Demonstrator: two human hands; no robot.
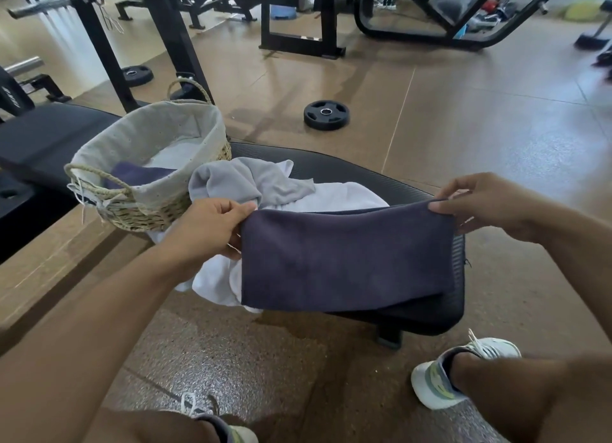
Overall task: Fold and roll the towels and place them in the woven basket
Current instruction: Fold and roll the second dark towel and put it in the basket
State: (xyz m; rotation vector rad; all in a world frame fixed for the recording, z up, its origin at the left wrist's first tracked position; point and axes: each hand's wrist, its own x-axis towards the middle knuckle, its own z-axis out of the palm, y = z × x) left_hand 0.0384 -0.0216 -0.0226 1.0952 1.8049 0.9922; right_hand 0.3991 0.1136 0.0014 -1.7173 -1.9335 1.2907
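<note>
Left hand (212,225) and right hand (486,204) each pinch a top corner of the dark towel (344,260), stretched above the worktop (430,313). Grey towel (245,180) and white towel (331,199) lie crumpled behind it. Woven basket (155,207) stands left, a dark towel inside.

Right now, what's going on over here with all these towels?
A person is folding towels on a gym bench. The left hand and right hand pinch the top corners of a dark purple towel, holding it up, folded over. A grey towel and a white towel lie crumpled behind it. The woven basket already holds a dark towel and something white.
</note>
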